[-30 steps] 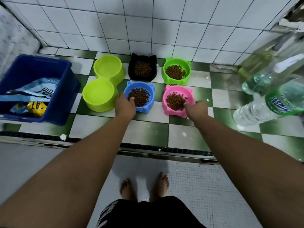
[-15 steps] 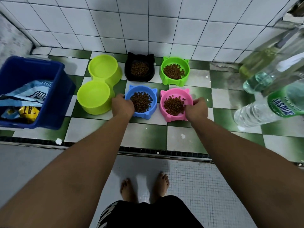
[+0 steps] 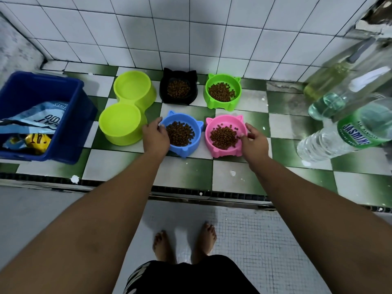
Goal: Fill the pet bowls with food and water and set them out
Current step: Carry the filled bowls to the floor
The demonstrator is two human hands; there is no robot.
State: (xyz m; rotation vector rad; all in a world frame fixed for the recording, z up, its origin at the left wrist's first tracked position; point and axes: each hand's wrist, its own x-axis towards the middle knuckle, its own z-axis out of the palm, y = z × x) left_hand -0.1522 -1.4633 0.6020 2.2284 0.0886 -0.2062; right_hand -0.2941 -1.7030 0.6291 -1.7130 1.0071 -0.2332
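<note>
Four cat-eared bowls holding brown kibble stand on the green-and-white checked ledge: a black bowl (image 3: 169, 98) and a green bowl (image 3: 214, 103) at the back, a blue bowl (image 3: 196, 143) and a pink bowl (image 3: 224, 152) in front. Left of them sits a lime double bowl (image 3: 125, 124), and both of its cups look empty. My left hand (image 3: 156, 137) pinches the blue bowl's left rim, thumb outside and fingers inside. My right hand (image 3: 253, 142) grips the pink bowl's right rim the same way. Both bowls rest on the tiles.
A dark blue crate (image 3: 70, 132) at the left holds a cat food bag (image 3: 38, 117). Clear bottles lean in at the right, among them a green-labelled water bottle (image 3: 339, 143). A white tiled wall backs the ledge. The ledge's front edge (image 3: 212, 193) drops to the floor where my bare feet (image 3: 184, 245) stand.
My hands shifted from the near edges of the blue and pink bowls to their outer side rims. My fingers are now looser and more spread. The view also shifted slightly.
</note>
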